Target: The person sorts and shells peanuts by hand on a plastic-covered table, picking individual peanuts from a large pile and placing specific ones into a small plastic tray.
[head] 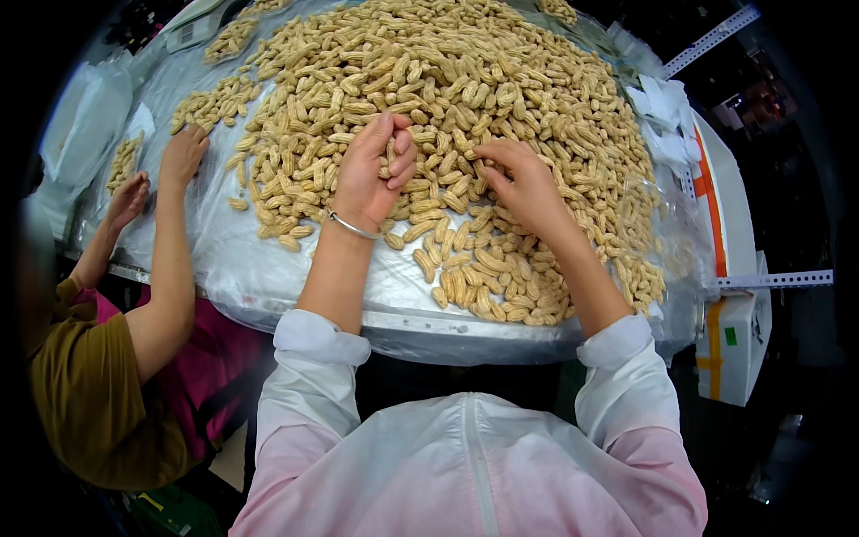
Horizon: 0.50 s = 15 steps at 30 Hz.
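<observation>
A large heap of unshelled peanuts (443,60) spreads over a plastic-covered table (255,275). Over the near part of the heap, my left hand (376,168) is turned palm up, with a silver bangle at the wrist. Its fingers curl around at least one peanut (384,169), partly hidden in the palm. To the right, my right hand (517,178) points into the heap with thumb and index finger close together. The index fingertip touches a peanut (464,142); whether it is pinched is unclear. Looser peanuts (483,275) lie between my forearms near the table edge.
At left, a co-worker's hands (181,158) are beside a smaller peanut pile (215,104) and a filled clear bag (124,161). Stacked plastic bags (87,127) lie beyond. A scale (194,30) stands at upper left. At right are a foam box (731,349) and perforated metal bars (772,279).
</observation>
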Motion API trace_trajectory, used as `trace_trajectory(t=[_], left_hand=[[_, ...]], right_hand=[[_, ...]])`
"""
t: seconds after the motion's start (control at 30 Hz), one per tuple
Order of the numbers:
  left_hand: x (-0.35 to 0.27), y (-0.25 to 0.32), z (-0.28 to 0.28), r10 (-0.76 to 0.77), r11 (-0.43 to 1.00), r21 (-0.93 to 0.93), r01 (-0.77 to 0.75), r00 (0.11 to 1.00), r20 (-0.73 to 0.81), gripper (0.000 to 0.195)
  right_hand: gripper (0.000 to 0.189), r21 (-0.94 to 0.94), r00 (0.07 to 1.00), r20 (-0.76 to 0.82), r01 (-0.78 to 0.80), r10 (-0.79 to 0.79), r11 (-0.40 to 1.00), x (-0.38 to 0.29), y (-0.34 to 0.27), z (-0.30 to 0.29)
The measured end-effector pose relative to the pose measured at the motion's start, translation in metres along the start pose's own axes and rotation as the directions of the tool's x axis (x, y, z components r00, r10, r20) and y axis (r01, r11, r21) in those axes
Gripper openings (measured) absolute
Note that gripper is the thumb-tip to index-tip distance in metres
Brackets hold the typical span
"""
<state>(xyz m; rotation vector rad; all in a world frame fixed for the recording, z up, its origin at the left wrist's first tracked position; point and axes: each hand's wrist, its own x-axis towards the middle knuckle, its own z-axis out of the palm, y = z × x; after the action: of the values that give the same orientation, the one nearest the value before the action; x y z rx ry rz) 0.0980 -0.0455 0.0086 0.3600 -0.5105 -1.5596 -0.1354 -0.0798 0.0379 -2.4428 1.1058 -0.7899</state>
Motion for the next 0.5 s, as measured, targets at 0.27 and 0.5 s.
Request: trace_trajectory(t=[0.27,0.5], left_hand=[[-0.004,0.000,-0.002,0.015,1.000,0.005,-0.014,1.000,-0.024,0.020],[-0.005,-0.002,0.010,-0.037,0.991,0.132,0.037,0.999,-0.006,0.023]], right_hand=[[0.019,-0.032,0.976,0.212,0.056,-0.048,0.998,-0.037,-0.009,0.001],[0.013,0.262,0.955,0.054,-0.295,0.291,0.919,-0.034,-0.001,-0.011]])
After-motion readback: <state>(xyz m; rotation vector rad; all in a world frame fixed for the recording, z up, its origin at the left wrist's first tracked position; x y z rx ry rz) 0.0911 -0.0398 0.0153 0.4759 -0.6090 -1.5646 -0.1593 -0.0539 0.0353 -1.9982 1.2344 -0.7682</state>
